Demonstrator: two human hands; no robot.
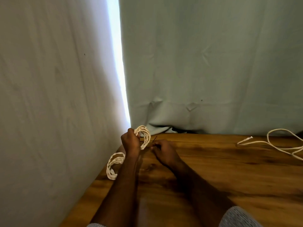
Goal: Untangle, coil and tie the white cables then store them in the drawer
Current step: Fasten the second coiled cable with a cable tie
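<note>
The left hand (130,140) was seen raised just above the wooden table (213,174), its fingers curled round one side of a coiled white cable (144,135), which was held upright so that the loops stood out to the right of the knuckles. The right hand (161,149) was held low beside it, fingers bent inward and pinched on a thin dark tie (154,139) (too fine and blurred for its make to be told), the end of which pointed up toward the held coil. The two hands were kept close together, though apart, near the far left corner of the table.

A second coiled cable (113,165) was laid flat at the table's left edge, partly hidden behind the left forearm and just beside the pale cloth (49,95) hung along that side. A loose white cable (278,143) was left uncoiled well apart from the hands, at the far right of the table, one plug end pointing left and its loops cut off by the frame's right border.

The far edge of the table was met by a greenish cloth backdrop (213,63), with a bright gap of light shown between the two cloths. A broad stretch of bare wood was left between the right hand and the loose cable. Grey sleeve cuffs (237,217) were visible at the bottom border.
</note>
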